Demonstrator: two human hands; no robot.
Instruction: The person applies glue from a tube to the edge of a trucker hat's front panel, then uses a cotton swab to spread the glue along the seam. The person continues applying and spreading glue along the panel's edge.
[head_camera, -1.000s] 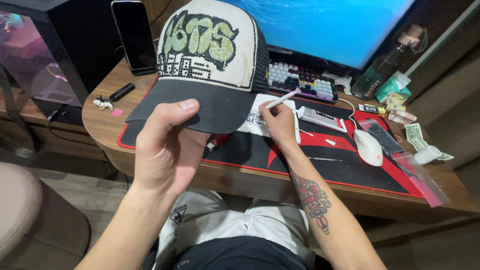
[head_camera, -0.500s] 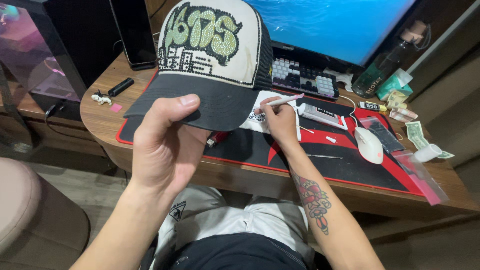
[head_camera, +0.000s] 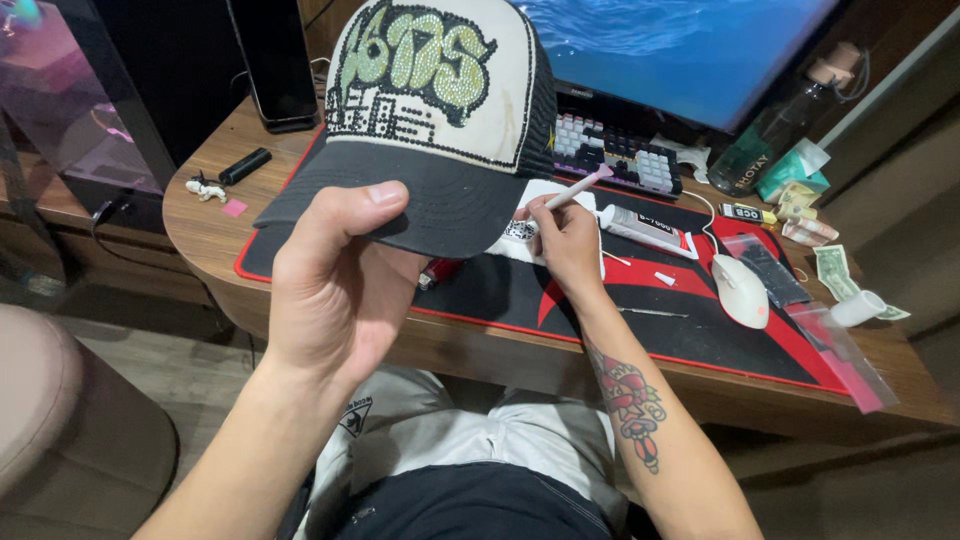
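We hold the cream-fronted trucker cap with a black brim and green rhinestone lettering (head_camera: 440, 110) up over the desk in our left hand (head_camera: 335, 290), whose fingers close on the brim with the thumb pressed on top. To the right of the cap and just below its brim, our right hand (head_camera: 565, 240) has its fingers pinched round a thin pink-tipped picker pen (head_camera: 578, 187), whose lower end rests by a small white tray of dark stones (head_camera: 522, 230).

We judge the step in hand to be picking up a stone to set on the cap's front. The next move would call for a steady lift of the pen tip and a firm hold on the brim, so the panel stays still under the tip.

Right of the cap lie a white tube of glue (head_camera: 650, 228), a white computer mouse (head_camera: 742, 290) and a clear bag with a pink strip (head_camera: 845, 350), all on a black and red desk mat (head_camera: 700, 320) over the round-edged wooden desk (head_camera: 205, 235). Behind the cap stand a pale keyboard (head_camera: 620, 160) and a blue-lit monitor (head_camera: 680, 50); left of it, a dark phone (head_camera: 270, 60) stands upright.
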